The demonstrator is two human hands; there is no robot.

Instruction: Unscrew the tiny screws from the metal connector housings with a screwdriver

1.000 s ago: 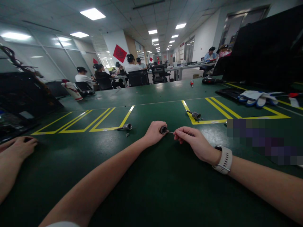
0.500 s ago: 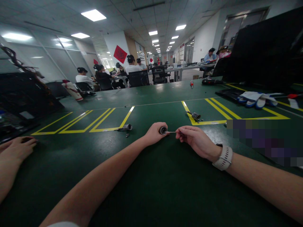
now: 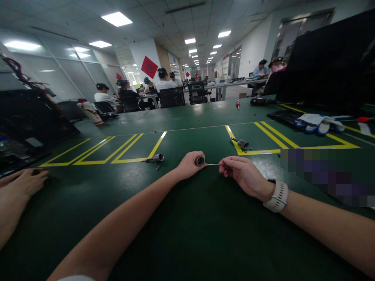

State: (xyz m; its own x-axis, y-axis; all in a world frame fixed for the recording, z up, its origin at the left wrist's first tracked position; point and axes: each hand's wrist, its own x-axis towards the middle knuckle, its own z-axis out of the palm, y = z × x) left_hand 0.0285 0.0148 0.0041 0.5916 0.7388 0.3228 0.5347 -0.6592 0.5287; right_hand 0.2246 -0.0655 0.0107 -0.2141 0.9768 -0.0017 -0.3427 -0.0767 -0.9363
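Observation:
My left hand point(image 3: 189, 166) rests on the green table point(image 3: 181, 218) and grips a small dark metal cylinder point(image 3: 200, 160) with its open end facing right. A thin metal rod point(image 3: 211, 164) sticks out of that end. My right hand point(image 3: 244, 175), with a white watch at the wrist, pinches the rod's outer end between thumb and fingers. Both hands sit just below the yellow floor-tape lines on the table.
A similar metal cylinder point(image 3: 156, 157) lies left of my hands, another metal part point(image 3: 242, 144) right on the yellow tape. White-blue gloves point(image 3: 318, 121) and a dark monitor point(image 3: 328, 58) are at the right. Another person's hand point(image 3: 22, 183) rests at the left edge. Seated people work at far tables.
My right hand has drawn back to the right, so more of the thin rod shows between it and the cylinder. My left hand has stayed in place.

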